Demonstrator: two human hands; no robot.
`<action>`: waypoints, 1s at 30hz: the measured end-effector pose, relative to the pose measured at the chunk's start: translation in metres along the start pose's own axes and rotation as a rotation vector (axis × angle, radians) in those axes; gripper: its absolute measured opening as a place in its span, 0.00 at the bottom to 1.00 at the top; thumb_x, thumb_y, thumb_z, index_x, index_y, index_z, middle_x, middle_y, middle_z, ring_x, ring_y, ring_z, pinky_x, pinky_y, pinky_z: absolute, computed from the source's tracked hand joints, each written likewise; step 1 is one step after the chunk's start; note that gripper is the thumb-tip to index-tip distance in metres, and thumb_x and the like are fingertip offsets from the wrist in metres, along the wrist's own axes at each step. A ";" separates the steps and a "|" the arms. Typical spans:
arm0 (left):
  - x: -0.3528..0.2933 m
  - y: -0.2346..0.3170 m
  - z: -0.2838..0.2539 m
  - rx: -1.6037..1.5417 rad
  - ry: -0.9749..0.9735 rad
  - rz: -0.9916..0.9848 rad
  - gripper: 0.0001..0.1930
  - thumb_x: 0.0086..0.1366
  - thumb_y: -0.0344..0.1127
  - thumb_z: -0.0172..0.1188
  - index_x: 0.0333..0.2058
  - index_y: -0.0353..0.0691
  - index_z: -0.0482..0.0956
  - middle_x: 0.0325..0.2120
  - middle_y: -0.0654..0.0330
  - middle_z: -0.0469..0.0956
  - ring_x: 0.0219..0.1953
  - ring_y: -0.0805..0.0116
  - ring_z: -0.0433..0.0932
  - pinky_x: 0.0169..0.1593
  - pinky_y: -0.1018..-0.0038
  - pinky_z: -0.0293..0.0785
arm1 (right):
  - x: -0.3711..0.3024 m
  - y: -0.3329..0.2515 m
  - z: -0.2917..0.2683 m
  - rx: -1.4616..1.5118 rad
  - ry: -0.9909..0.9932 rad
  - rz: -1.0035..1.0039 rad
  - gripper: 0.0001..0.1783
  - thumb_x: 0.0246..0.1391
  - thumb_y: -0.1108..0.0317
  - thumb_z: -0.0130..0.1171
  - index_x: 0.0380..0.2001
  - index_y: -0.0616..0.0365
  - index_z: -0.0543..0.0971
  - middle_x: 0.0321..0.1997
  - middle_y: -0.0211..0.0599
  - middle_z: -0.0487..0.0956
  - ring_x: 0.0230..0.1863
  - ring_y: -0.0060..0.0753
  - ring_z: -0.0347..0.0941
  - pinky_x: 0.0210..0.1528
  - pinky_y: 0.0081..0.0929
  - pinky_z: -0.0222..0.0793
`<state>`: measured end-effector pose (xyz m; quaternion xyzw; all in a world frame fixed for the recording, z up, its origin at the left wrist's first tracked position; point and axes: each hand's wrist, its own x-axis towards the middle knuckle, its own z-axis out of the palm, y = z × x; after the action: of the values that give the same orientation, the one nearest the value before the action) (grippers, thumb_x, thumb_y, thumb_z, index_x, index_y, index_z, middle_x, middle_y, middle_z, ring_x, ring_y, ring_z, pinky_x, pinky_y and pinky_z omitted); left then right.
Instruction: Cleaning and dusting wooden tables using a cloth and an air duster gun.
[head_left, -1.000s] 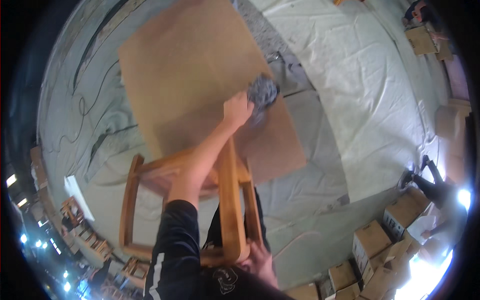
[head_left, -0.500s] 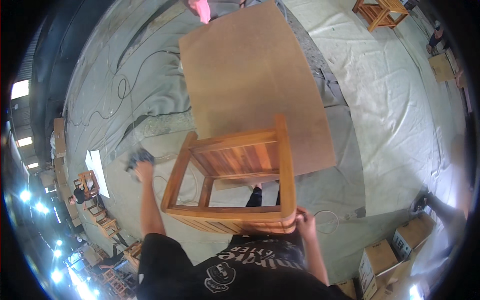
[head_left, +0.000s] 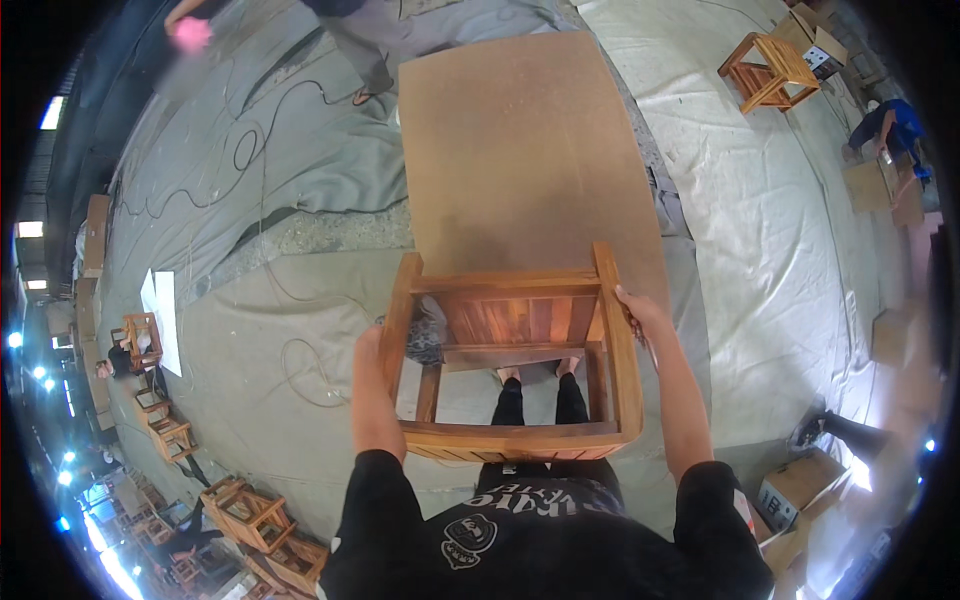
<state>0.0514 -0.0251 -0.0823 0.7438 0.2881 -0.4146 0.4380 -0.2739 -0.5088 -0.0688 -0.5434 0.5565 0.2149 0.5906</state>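
A brown slatted wooden stool [head_left: 510, 281] is tilted in front of my body, its underside frame facing up at me. My right hand [head_left: 643, 312] is closed around its far right leg. At the left leg, my left hand [head_left: 371, 345] is mostly hidden behind the wood. A crumpled grey cloth [head_left: 428, 332] shows on the inner side of that leg, at my left hand, which appears to grip it. My bare feet are visible through the frame.
A large brown board [head_left: 520, 140] lies just beyond the stool. Another person's hand holds a pink cloth [head_left: 192, 36] at the far left. One stool [head_left: 770, 72] stands far right; more stools [head_left: 250, 512] line the left. Cardboard boxes [head_left: 800, 487] sit at the right, and a cable [head_left: 245, 150] snakes across the floor covering.
My left hand has brought the grey cloth from out at the left to the stool's left leg. My right hand has moved up the right leg. The stool has levelled and shifted right.
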 end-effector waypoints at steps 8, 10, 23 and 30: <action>-0.041 -0.035 -0.043 -0.197 -0.135 0.164 0.21 0.67 0.42 0.40 0.44 0.35 0.78 0.37 0.54 0.81 0.39 0.61 0.80 0.46 0.63 0.75 | -0.045 0.012 0.014 0.275 0.252 -0.317 0.31 0.56 0.37 0.54 0.23 0.57 0.76 0.15 0.28 0.68 0.12 0.23 0.56 0.15 0.28 0.53; -0.044 -0.032 -0.043 -0.260 -0.161 0.171 0.21 0.67 0.42 0.40 0.45 0.36 0.77 0.37 0.55 0.81 0.39 0.61 0.80 0.46 0.63 0.75 | -0.084 0.000 -0.004 0.339 0.071 -0.260 0.31 0.56 0.36 0.52 0.22 0.56 0.75 0.14 0.26 0.66 0.11 0.21 0.54 0.15 0.27 0.53; -0.040 -0.079 0.002 -0.894 -0.276 0.431 0.21 0.71 0.45 0.40 0.55 0.40 0.68 0.50 0.59 0.73 0.50 0.62 0.73 0.53 0.64 0.71 | -0.010 0.007 -0.036 0.522 -0.269 -0.314 0.15 0.60 0.59 0.53 0.43 0.58 0.78 0.23 0.31 0.74 0.16 0.22 0.65 0.18 0.23 0.60; -0.013 -0.107 0.064 -0.899 -0.564 0.291 0.23 0.69 0.46 0.37 0.54 0.39 0.69 0.48 0.56 0.73 0.47 0.55 0.74 0.50 0.60 0.72 | 0.050 0.077 -0.043 0.255 -0.022 -0.619 0.26 0.53 0.61 0.63 0.52 0.65 0.74 0.47 0.39 0.78 0.45 0.39 0.74 0.48 0.27 0.70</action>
<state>-0.0632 -0.0344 -0.1323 0.3756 0.2026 -0.3691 0.8257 -0.3437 -0.5402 -0.1354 -0.6060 0.3809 -0.0403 0.6972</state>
